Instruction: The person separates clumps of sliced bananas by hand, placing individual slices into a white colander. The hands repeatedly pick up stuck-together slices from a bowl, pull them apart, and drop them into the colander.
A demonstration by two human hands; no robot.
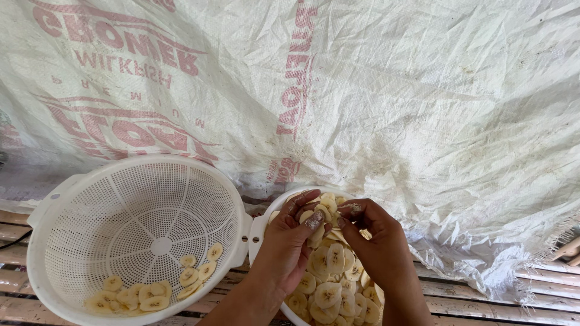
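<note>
My left hand (289, 244) and my right hand (376, 241) are together over a white bowl (261, 228) heaped with pale banana slices (329, 293). The fingers of both hands pinch a small clump of slices (323, 216) just above the pile. To the left stands a big white perforated colander (130, 232). Several loose slices (151, 293) lie along its lower inner wall and it is otherwise bare inside.
A white woven plastic sheet (423, 108) with faded red print is spread across the far half of the view. Bowl and colander rest on slatted wooden boards (477, 302). The sheet's frayed edge (544, 265) hangs at the right.
</note>
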